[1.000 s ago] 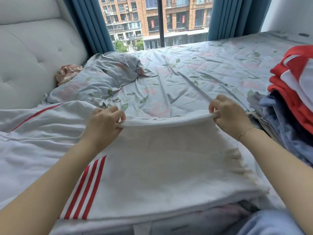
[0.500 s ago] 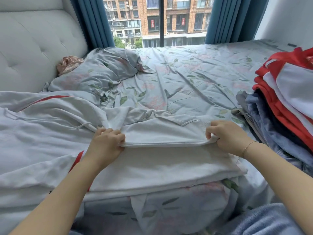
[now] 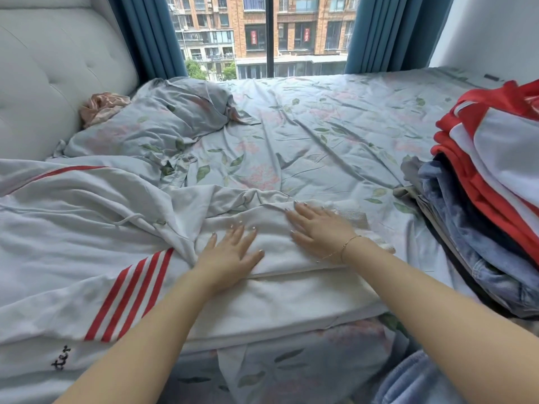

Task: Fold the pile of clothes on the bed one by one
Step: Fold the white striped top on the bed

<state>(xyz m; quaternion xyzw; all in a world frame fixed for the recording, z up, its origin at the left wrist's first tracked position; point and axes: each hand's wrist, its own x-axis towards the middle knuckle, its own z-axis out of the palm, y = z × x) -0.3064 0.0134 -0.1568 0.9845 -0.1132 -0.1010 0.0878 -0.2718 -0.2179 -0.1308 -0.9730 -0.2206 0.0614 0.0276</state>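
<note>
A bed (image 3: 320, 132) under a pale floral sheet fills the room below a window, its near edge carrying the work in hand. Across the near left sprawls a white garment (image 3: 73, 243) with red stripes and a drawstring, its long axis running left to right, the right-hand portion doubled over into a flat white folded panel (image 3: 277, 284) near the edge of the bed. At the far right a stack of clothes (image 3: 490, 182), red and white on top with blue denim beneath, rises well apart from the panel. A pillow (image 3: 151, 126) lies at the far left against the headboard.

Both hands lie flat on the fold, fingers straight and spread, gripping nothing. The left hand (image 3: 230, 255) presses just beside the bunched cloth where the panel meets the loose body of the garment; the right hand (image 3: 318, 228) presses the far right corner, a thin bracelet (image 3: 347, 243) at the wrist.

The unfolded bulk lies wholly to the left of both hands, so the left hand is the nearer one. Judging from the layout, the next fold likely calls for bringing that left side in across the panel.
</note>
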